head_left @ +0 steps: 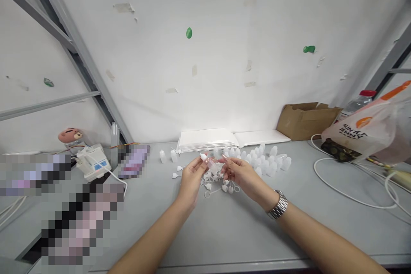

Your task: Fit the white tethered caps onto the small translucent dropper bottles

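Note:
My left hand (194, 175) pinches a small translucent squeeze bottle (212, 165) that lies tilted, its white nozzle pointing up and left. Close beside the bottle's other end, my right hand (239, 171) has its fingers curled together; what they hold, if anything, is too small to make out. Beneath both hands lies a loose pile of white caps with ring straps (224, 186). Just right of the pile, several translucent bottles (269, 165) stand crowded together. Two bottles with nozzles (162, 156) stand apart at the left.
White sheets (208, 139) are stacked against the wall, beside an open cardboard box (308, 120). A plastic bag (359, 132) and a looping white cable (321, 180) occupy the right side. A white power strip (93, 162) sits at the left, near pixelated items.

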{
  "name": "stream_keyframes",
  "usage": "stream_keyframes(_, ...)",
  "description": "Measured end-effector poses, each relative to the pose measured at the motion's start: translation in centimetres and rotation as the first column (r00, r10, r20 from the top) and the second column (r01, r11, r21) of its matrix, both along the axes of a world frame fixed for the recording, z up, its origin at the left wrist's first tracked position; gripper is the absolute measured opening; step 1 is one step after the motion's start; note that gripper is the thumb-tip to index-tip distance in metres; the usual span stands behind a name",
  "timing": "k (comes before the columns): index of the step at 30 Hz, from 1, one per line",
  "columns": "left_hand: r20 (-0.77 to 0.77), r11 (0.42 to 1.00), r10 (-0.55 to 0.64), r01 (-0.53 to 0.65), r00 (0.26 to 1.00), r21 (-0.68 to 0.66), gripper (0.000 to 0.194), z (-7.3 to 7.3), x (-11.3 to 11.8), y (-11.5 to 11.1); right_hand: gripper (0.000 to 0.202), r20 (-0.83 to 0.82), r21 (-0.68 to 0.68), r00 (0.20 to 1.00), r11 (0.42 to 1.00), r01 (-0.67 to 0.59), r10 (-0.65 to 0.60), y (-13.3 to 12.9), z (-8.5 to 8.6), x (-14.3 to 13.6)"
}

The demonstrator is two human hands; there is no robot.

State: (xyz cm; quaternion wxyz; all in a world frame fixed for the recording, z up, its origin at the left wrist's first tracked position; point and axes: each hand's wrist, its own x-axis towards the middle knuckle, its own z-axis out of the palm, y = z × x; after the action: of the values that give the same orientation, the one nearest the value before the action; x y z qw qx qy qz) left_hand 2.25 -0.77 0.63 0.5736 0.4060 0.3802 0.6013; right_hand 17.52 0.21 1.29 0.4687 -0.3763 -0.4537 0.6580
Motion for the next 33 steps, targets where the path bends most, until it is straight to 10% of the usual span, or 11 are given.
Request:
stream_keyframes(21, 0.059, 0.953, -0.294, 0.298, 0.954, -0.052, 0.036, 0.8, 0.6, -1.2, 0.015, -0.270, -0.112, 0.956, 0.990, 0.090, -0.117, 0.7, 0.1, 0.7)
stream_keyframes(33, -0.386, 0.986, -0.013, 0.077, 0.922, 0.151, 0.034, 0.1, 1.1, -1.3, 0.014, -0.271, -0.043, 0.955, 0.992, 0.117, -0.124, 0.9, 0.2, 1.0)
